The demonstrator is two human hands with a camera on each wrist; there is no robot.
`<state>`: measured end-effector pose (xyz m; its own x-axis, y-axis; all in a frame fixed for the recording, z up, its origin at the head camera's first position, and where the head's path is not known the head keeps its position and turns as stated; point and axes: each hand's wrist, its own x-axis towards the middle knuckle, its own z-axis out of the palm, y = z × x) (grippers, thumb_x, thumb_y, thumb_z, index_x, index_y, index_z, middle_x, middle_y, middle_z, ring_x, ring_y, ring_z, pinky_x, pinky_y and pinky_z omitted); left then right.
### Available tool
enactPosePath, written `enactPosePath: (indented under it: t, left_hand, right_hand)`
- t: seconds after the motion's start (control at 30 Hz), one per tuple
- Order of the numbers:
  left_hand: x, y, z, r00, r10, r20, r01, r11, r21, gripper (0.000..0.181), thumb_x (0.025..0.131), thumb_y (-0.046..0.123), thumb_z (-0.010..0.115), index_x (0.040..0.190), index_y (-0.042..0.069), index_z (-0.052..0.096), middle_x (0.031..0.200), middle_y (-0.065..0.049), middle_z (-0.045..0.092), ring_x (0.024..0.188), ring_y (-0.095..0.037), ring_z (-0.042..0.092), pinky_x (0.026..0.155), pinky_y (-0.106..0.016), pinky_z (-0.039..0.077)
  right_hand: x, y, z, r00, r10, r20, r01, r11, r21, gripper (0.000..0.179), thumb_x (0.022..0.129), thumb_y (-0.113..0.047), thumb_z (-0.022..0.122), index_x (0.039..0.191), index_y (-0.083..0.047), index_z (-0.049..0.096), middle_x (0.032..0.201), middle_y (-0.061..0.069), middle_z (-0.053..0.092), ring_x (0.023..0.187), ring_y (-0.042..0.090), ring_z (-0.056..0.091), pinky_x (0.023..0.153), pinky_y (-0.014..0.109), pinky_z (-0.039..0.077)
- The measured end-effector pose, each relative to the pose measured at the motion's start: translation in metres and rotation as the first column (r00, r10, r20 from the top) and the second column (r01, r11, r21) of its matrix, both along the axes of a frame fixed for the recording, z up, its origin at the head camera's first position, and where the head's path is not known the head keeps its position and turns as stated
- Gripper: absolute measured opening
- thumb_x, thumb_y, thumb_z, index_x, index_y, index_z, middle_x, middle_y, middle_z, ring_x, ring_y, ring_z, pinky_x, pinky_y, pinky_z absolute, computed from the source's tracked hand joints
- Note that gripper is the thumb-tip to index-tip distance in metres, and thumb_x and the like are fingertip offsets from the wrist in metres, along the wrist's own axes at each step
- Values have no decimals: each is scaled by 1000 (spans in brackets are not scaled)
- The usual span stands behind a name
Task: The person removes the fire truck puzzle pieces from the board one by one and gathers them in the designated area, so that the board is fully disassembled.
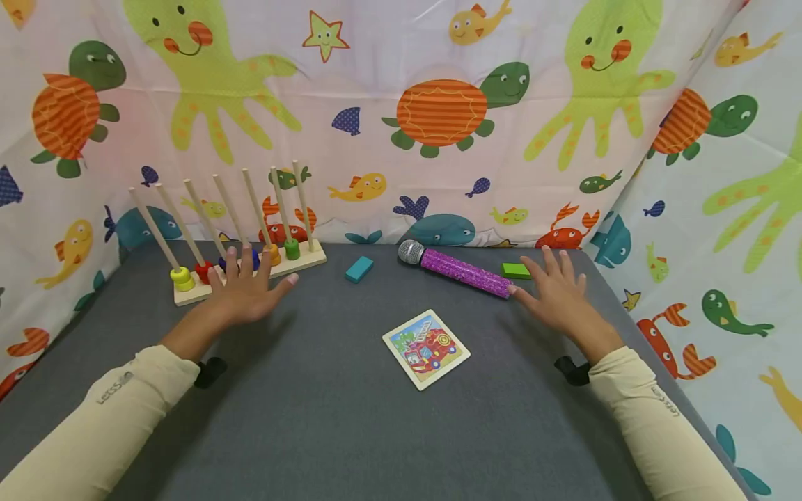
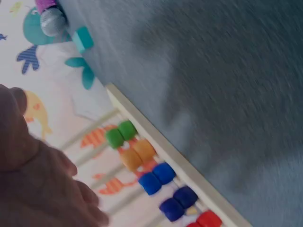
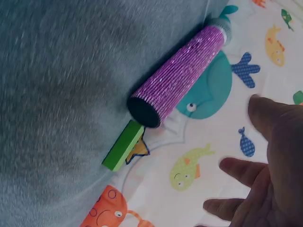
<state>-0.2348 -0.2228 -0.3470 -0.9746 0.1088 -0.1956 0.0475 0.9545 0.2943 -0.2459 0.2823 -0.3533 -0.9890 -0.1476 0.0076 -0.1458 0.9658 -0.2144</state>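
Observation:
My left hand (image 1: 243, 291) hovers with fingers spread in front of a wooden peg stand (image 1: 307, 259), covering part of it in the head view. Coloured beads sit low on its upright pegs, among them yellow beads (image 1: 182, 279) and green beads (image 2: 120, 134). On the other side my right hand (image 1: 557, 296) is held with fingers apart, its thumb overlapping the end of a purple glittery microphone (image 1: 466, 273) in the head view. Just behind that hand lies a green block (image 1: 516, 271). Both hands hold nothing.
A square wooden picture puzzle with a red fire truck (image 1: 426, 349) lies mid-table. Behind it is a teal block (image 1: 359, 269), left of the microphone's silver head (image 1: 411, 252). A sea-animal curtain (image 1: 376, 69) hangs along the back and sides of the grey table (image 1: 351, 431).

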Motion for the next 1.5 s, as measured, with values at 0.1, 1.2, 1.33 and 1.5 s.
enactPosePath:
  t: [0.1,1.2,1.33,1.5]
  left_hand:
    - [0,9,-1,998,-30,-47,32,998,46,95,96,67,28,153,-5,6,153,-38,-4,139,-54,-8,106,-69,0]
    - [62,124,-34,831,-552,-69,549,792,266,52,103,40,46,143,7,50,146,-8,46,134,-21,41,107,-43,35]
    - [62,133,-39,801,-597,-56,588,764,268,49,103,36,48,141,6,51,147,-12,44,135,-23,40,108,-44,33]
    - [66,143,-41,802,-597,22,583,791,185,55,101,43,49,147,13,45,154,-11,35,140,-26,33,109,-47,31]
  right_hand:
    - [3,-5,-2,998,46,-33,-46,999,24,68,94,-39,61,147,-4,39,155,30,11,140,53,1,104,73,7]
    - [19,-57,-34,903,428,15,-415,882,-224,28,95,-15,64,117,2,67,86,1,67,69,10,55,63,31,49]
    - [20,-66,-36,893,448,39,-428,873,-235,27,94,-13,64,118,0,67,82,-2,65,66,9,53,61,29,48]
    - [22,-75,-39,875,477,85,-443,859,-258,29,94,-13,63,120,-1,66,85,-2,67,69,7,56,62,27,50]
